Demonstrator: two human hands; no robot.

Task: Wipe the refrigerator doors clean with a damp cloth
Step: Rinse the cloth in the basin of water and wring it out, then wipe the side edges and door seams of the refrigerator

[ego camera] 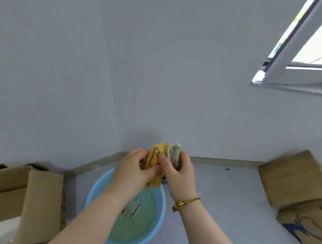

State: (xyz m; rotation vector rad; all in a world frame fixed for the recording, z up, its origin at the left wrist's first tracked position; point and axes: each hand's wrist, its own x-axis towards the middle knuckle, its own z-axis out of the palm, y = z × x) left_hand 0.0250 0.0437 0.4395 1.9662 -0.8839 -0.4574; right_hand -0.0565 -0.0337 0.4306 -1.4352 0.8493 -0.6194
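both hands meet over a round, pale blue plastic basin (94,195) standing on the floor (227,199). the left hand (132,170) and the right hand (180,172) each have their grip closed tight on the cloth (157,156), fingers curled round it from either side, thumbs pressed into the folds. the cloth is soft, bunched into a thick wad – mustard yellow on the near side, with a grey layer at the top right – and a yellow tail hangs down between the palms. it is held in the air above the far rim of the basin, not touching it. the basin holds shallow, greenish water, and a blurred colourful print shows on its bottom. a braided yellow and dark cord bracelet (186,202) circles the right wrist. the floor is smooth and grey, meeting a plain matte grey-white wall (121,72) along a low beige skirting board (223,160). an open brown cardboard box (38,199) with raised flaps sits just left of the basin – two flatter cardboard boxes (294,179) lie well apart to the right, the nearer one printed in dark blue. a white window frame (292,52) slants across the upper right, bright with daylight.
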